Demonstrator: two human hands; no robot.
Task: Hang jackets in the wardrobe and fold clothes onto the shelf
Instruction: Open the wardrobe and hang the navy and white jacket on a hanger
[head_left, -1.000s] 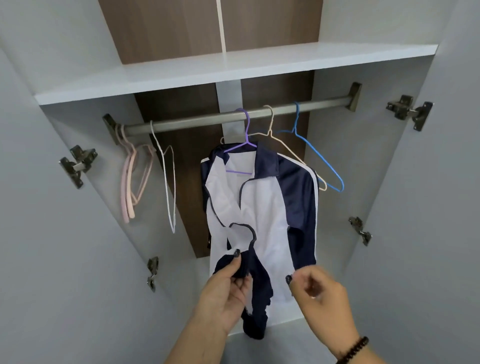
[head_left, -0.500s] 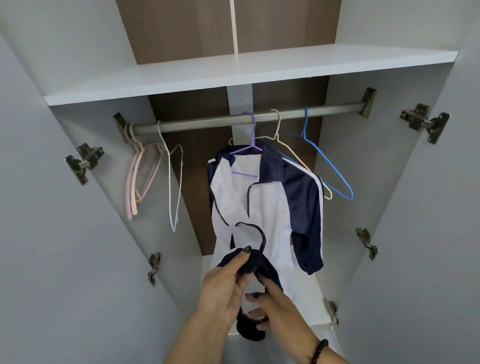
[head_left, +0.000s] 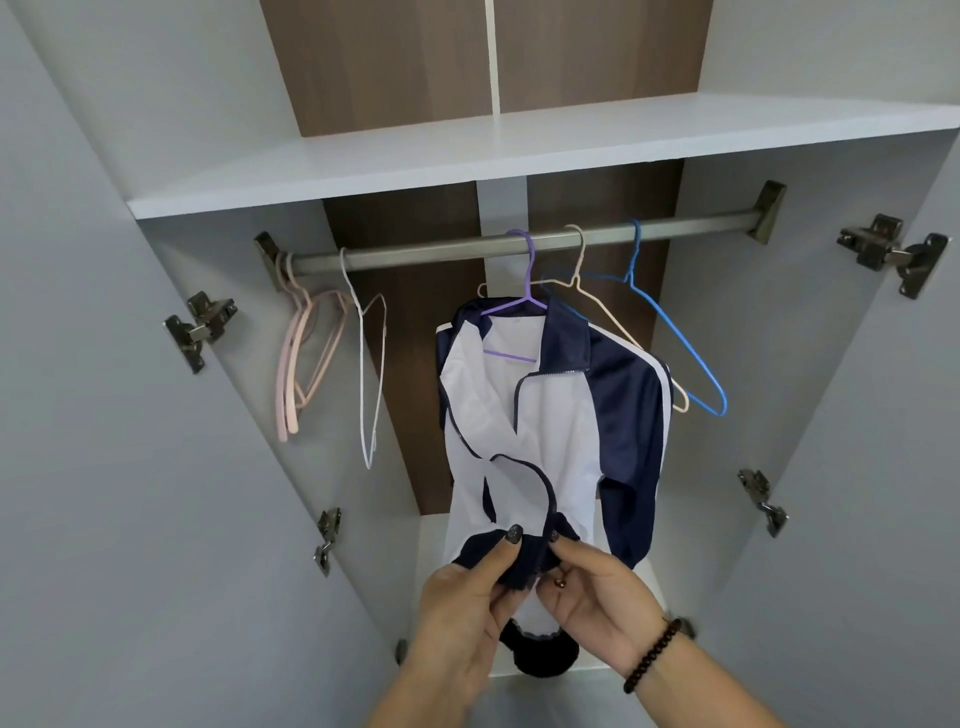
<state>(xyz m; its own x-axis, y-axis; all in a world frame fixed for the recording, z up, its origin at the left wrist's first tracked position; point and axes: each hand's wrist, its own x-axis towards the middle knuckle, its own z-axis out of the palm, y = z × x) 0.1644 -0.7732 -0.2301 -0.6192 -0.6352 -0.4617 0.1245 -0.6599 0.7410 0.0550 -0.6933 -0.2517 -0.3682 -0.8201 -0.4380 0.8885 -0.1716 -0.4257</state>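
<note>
Since the earlier frame, both hands have met at the jacket's lower front, where a second ago the right hand held off to the right of the hem. Navy-and-white zip jacket: hangs on the purple hanger from the wardrobe rail, near the rail's middle, front unzipped, hem reaching toward the wardrobe floor.

Left hand: thumb and fingers pinch the navy hem band on the left side of the zip. Right hand: fingertips pinch the hem at the zip's bottom end, beside a small metallic piece that appears to be the slider or pull; the detail is too small to confirm.

Step in hand, by judgement: joining the zip ends to close the hung jacket. The next move calls for seating the pin squarely in the slider box, with the hem held taut, then drawing the slider upward without dragging the jacket off its hanger.

Surroundings: a cream hanger and a blue hanger hang just right of the jacket; a white hanger and pink hangers hang toward the rail's left end. The white shelf runs above the rail.
</note>
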